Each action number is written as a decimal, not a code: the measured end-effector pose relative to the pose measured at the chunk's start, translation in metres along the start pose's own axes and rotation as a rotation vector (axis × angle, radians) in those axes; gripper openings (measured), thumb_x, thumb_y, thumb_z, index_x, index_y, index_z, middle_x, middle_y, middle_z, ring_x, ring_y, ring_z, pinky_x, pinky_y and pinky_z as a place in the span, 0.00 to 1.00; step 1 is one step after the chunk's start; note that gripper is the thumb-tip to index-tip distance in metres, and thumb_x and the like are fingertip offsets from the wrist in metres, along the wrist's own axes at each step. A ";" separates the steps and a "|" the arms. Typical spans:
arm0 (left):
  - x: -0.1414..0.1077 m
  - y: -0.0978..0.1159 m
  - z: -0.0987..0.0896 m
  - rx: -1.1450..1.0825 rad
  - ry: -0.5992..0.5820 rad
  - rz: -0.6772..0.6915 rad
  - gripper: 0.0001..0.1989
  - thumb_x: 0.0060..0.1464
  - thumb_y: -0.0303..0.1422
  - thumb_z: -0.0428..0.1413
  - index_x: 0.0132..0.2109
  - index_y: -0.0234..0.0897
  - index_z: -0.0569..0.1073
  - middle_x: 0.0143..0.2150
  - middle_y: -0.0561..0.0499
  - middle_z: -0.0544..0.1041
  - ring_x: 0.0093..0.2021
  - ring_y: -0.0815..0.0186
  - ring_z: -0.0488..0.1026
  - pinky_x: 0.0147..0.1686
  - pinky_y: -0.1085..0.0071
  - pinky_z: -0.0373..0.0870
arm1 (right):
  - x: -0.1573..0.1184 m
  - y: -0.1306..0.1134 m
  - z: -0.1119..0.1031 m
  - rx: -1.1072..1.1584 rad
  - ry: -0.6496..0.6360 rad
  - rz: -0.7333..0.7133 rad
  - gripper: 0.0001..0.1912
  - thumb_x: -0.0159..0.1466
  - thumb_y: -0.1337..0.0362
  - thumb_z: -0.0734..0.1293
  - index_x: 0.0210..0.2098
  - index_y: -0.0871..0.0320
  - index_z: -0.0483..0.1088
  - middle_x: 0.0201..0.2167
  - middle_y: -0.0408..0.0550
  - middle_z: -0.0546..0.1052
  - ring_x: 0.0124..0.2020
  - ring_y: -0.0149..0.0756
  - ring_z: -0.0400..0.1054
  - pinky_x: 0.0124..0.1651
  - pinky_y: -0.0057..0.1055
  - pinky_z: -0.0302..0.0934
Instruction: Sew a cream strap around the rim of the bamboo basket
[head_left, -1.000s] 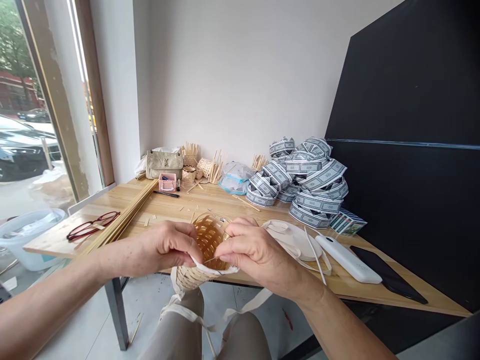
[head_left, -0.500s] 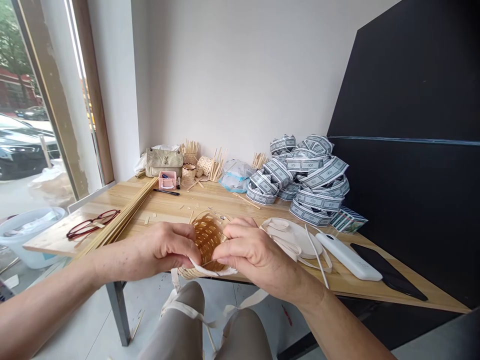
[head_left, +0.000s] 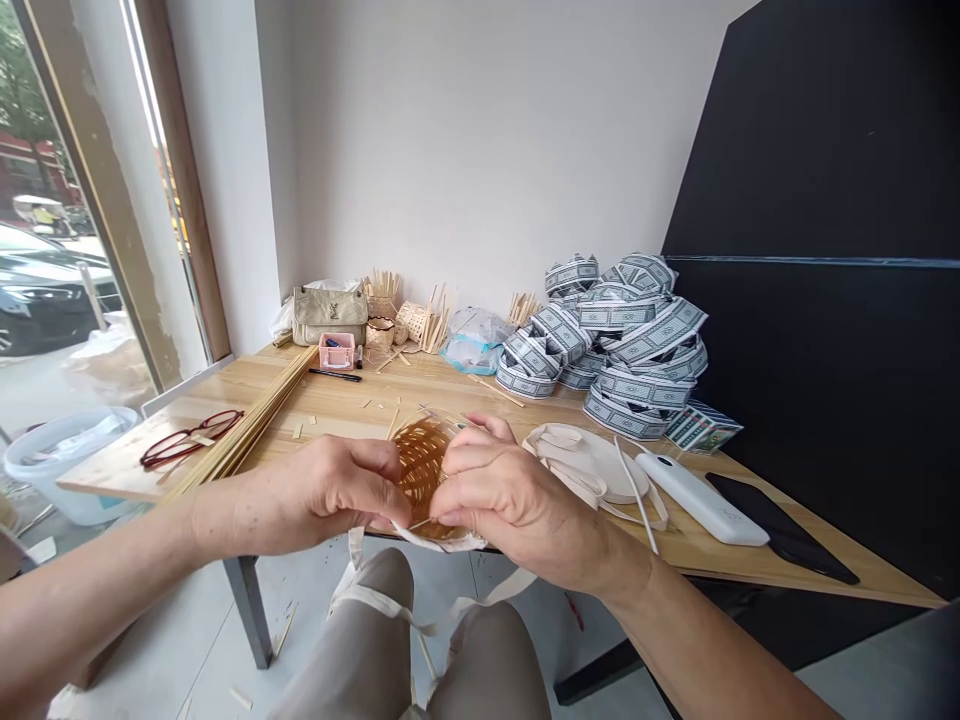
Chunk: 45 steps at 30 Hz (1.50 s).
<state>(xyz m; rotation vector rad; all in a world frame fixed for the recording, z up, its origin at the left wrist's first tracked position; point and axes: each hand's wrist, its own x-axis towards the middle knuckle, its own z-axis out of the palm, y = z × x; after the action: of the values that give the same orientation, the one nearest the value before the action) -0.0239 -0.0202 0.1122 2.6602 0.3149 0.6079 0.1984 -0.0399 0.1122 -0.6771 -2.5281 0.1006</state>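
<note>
A small woven bamboo basket (head_left: pixel 421 462) is held just above my lap, its opening tilted toward me. White fabric tape (head_left: pixel 442 542) lies along the near rim, and its loose ends hang down over my legs. My left hand (head_left: pixel 337 490) pinches the taped rim on the left side, thumb against forefinger. My right hand (head_left: pixel 517 490) is closed at the rim's right side, its thumb and forefinger pinched at a thin, thread-like piece that shows between the two hands. Whether that piece is a needle or a thread I cannot tell.
Long bamboo strips (head_left: pixel 247 425) and red glasses (head_left: pixel 191 440) lie at left. A roll of white tape (head_left: pixel 570 460), a white power bank (head_left: pixel 701 500) and a dark phone (head_left: pixel 780 528) are at right. Behind stand patterned ribbon rolls (head_left: pixel 637 350), a handbag (head_left: pixel 328 316) and small baskets (head_left: pixel 381 330).
The view has shifted slightly. My hands have come a little closer together at the basket's rim, keeping their pinch. The loose tape over my lap hangs a bit differently.
</note>
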 end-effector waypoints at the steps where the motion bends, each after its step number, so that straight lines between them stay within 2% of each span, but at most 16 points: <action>1: 0.000 0.000 0.000 0.000 -0.001 -0.004 0.12 0.60 0.25 0.48 0.39 0.34 0.77 0.36 0.45 0.73 0.37 0.68 0.72 0.37 0.76 0.66 | 0.000 -0.001 0.001 -0.021 -0.003 0.005 0.11 0.60 0.76 0.66 0.24 0.57 0.71 0.21 0.37 0.68 0.31 0.29 0.62 0.56 0.42 0.41; 10: -0.002 -0.011 0.005 -0.103 -0.022 -0.079 0.10 0.59 0.28 0.52 0.39 0.33 0.78 0.33 0.46 0.72 0.35 0.68 0.71 0.35 0.77 0.67 | -0.001 -0.008 0.007 -0.237 0.059 -0.044 0.15 0.62 0.76 0.60 0.23 0.57 0.70 0.20 0.38 0.66 0.30 0.30 0.61 0.59 0.44 0.38; 14: -0.001 -0.009 0.004 -0.136 -0.045 -0.109 0.10 0.58 0.31 0.53 0.39 0.33 0.79 0.33 0.46 0.72 0.34 0.68 0.71 0.34 0.76 0.68 | -0.002 -0.009 0.009 -0.270 0.077 -0.076 0.16 0.62 0.77 0.58 0.23 0.57 0.68 0.19 0.38 0.65 0.29 0.29 0.60 0.60 0.42 0.38; 19: 0.004 -0.007 0.003 -0.113 -0.024 -0.067 0.13 0.60 0.33 0.51 0.38 0.33 0.79 0.32 0.45 0.74 0.33 0.68 0.71 0.32 0.77 0.67 | 0.001 -0.013 0.012 -0.227 0.101 -0.129 0.15 0.62 0.76 0.59 0.22 0.57 0.68 0.20 0.37 0.65 0.30 0.29 0.59 0.59 0.38 0.41; 23: 0.007 -0.009 0.001 -0.065 -0.029 -0.028 0.12 0.60 0.32 0.51 0.39 0.34 0.79 0.32 0.45 0.73 0.33 0.68 0.71 0.32 0.76 0.66 | 0.001 -0.012 0.014 -0.220 0.093 -0.110 0.14 0.64 0.73 0.61 0.23 0.58 0.69 0.21 0.40 0.66 0.30 0.31 0.58 0.50 0.34 0.51; 26: 0.008 -0.009 0.000 -0.053 -0.025 -0.023 0.11 0.59 0.30 0.52 0.39 0.35 0.79 0.31 0.47 0.73 0.33 0.69 0.71 0.31 0.77 0.65 | 0.000 -0.005 0.013 -0.169 0.111 -0.118 0.12 0.64 0.71 0.63 0.24 0.59 0.70 0.22 0.42 0.68 0.31 0.32 0.59 0.42 0.31 0.54; 30: 0.008 -0.009 -0.003 -0.033 -0.035 -0.047 0.10 0.59 0.26 0.51 0.40 0.34 0.78 0.32 0.47 0.73 0.34 0.68 0.71 0.33 0.77 0.65 | 0.000 0.002 0.006 -0.083 0.093 -0.116 0.07 0.63 0.72 0.64 0.29 0.60 0.71 0.24 0.43 0.70 0.30 0.31 0.60 0.40 0.30 0.56; 34: 0.010 -0.007 -0.003 -0.033 -0.068 -0.074 0.11 0.59 0.25 0.51 0.41 0.35 0.78 0.34 0.46 0.74 0.35 0.68 0.71 0.34 0.77 0.65 | 0.004 -0.001 0.003 -0.080 0.094 -0.150 0.14 0.64 0.73 0.61 0.23 0.60 0.69 0.21 0.42 0.67 0.28 0.30 0.58 0.36 0.28 0.56; 38: 0.012 -0.006 -0.001 -0.049 -0.049 -0.064 0.10 0.59 0.26 0.51 0.38 0.33 0.79 0.32 0.46 0.74 0.34 0.69 0.71 0.32 0.78 0.65 | 0.007 -0.006 0.006 -0.126 0.074 -0.206 0.19 0.65 0.74 0.59 0.19 0.59 0.66 0.18 0.41 0.66 0.28 0.31 0.58 0.36 0.28 0.55; 43: 0.010 -0.006 -0.003 0.017 -0.011 -0.077 0.11 0.60 0.29 0.51 0.40 0.34 0.78 0.33 0.46 0.74 0.34 0.68 0.72 0.34 0.77 0.65 | 0.006 0.002 0.001 -0.138 0.099 -0.127 0.07 0.62 0.73 0.64 0.27 0.61 0.71 0.24 0.43 0.71 0.30 0.31 0.61 0.39 0.29 0.56; 45: 0.010 -0.005 -0.004 0.039 -0.011 -0.089 0.11 0.60 0.29 0.51 0.40 0.35 0.78 0.34 0.47 0.74 0.34 0.69 0.72 0.34 0.78 0.65 | 0.006 0.005 -0.001 -0.160 0.092 -0.116 0.09 0.62 0.74 0.64 0.26 0.60 0.71 0.23 0.43 0.71 0.31 0.31 0.61 0.38 0.28 0.56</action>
<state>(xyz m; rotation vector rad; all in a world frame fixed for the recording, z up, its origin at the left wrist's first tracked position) -0.0177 -0.0110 0.1172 2.6688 0.4441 0.5640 0.1968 -0.0326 0.1149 -0.5805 -2.4980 -0.1710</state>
